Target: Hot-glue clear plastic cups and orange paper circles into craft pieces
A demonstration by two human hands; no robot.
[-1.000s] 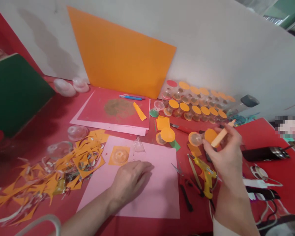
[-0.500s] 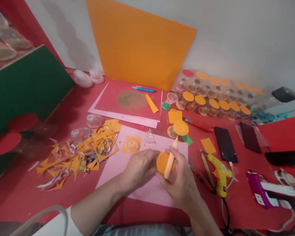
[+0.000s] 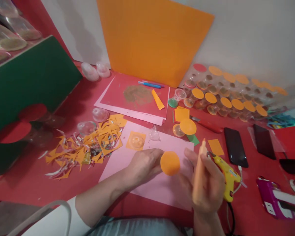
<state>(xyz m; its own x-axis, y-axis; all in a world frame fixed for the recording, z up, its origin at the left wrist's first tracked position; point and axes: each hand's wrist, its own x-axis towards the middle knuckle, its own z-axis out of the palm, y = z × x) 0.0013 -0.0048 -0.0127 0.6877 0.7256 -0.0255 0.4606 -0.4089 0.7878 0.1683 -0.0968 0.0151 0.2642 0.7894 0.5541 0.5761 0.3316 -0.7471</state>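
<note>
My left hand (image 3: 145, 166) is closed at the edge of a round orange disc (image 3: 170, 163), which faces up over the pink sheet (image 3: 162, 193). What lies under the disc is hidden. To the right, apart from the disc, my right hand (image 3: 212, 183) grips an orange marker (image 3: 199, 175) with its tip pointing up. Beyond my left hand, a clear plastic dome (image 3: 137, 141) sits on an orange paper square (image 3: 130, 146). Beside it lies a clear plastic piece (image 3: 154, 134).
Orange paper scraps (image 3: 76, 152) are heaped on the left. On the right are a yellow glue gun (image 3: 227, 177), a black phone (image 3: 235, 147) and a red-handled cutter (image 3: 208, 125). Several clear plastic pieces with orange disc tops (image 3: 225, 102) stand in rows at the back right.
My right hand has moved right with the marker, away from the orange disc. My left hand keeps hold of the disc, and the view has shifted slightly.
</note>
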